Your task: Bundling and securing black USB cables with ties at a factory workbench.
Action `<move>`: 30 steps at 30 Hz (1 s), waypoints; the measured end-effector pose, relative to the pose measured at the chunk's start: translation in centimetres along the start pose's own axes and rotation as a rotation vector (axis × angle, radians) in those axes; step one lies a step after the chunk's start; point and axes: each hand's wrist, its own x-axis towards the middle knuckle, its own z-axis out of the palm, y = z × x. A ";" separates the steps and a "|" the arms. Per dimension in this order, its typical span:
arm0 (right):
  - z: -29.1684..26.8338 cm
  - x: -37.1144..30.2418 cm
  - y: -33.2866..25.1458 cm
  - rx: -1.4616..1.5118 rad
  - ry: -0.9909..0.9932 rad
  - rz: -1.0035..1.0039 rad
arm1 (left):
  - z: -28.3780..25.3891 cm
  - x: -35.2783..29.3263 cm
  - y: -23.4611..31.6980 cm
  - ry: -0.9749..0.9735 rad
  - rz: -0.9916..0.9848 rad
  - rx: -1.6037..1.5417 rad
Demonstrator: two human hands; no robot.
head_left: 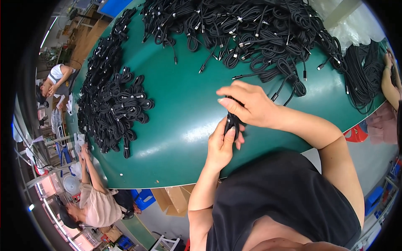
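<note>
A coiled black cable (233, 124) is held between my two hands above the near part of the green table (180, 100). My left hand (222, 142) grips the lower end of the bundle, thumb laid along it. Over the upper end curls my right hand (251, 103), its thumb and fingers closed around the bundle, which partly hides it. Just beyond my right hand lies a loose looped cable (289, 77) with its metal plug tips showing.
A big heap of black cables (251, 29) covers the far side. Bundled cables (113, 100) pile up at the left. Long cables (362, 75) hang at the right edge, near another person's arm (390, 83). Two people sit at the left; an open cardboard box (173, 200) stands below the table edge.
</note>
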 end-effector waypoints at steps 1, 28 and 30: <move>0.4 0.0 0.8 -0.001 0.040 -0.094 | 0.0 -0.1 0.1 -0.023 -0.039 -0.101; -11.7 1.6 -3.0 -0.935 -0.194 -0.066 | -8.7 1.7 6.2 0.173 0.409 -0.897; -12.6 1.0 -5.8 -0.433 -0.105 -0.317 | -7.5 2.6 5.4 0.158 0.332 -0.754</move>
